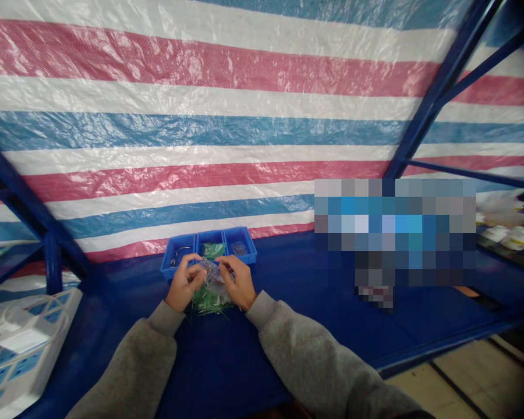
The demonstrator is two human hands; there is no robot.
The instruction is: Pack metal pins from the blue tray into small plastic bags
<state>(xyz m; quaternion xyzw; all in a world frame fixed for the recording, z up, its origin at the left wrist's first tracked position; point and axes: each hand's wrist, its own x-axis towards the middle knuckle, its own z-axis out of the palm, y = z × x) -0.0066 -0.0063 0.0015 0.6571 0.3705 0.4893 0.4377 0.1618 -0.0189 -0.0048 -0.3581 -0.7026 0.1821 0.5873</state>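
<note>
Between my two hands is a small clear plastic bag (213, 272), held up over the table. My left hand (186, 283) pinches its left side with thumb and fingers. On the other side, my right hand (238, 281) grips the bag's right edge, fingers bent. Below them lies a loose pile of green packets with thin strips or ties (209, 301), partly hidden by the bag and hands. Just behind stands a blue three-part tray (174, 272). Its left part has a few small dark metal pieces, the middle a green packet (213, 250), the right small greyish pieces (239, 249).
A white power strip (35, 361) with plugs and cables sits at the left. Blue frame posts (419, 116) rise at both sides before a striped tarp (201, 128). A blurred-out patch covers the table's right part. White tubs (517, 237) stand at the far right.
</note>
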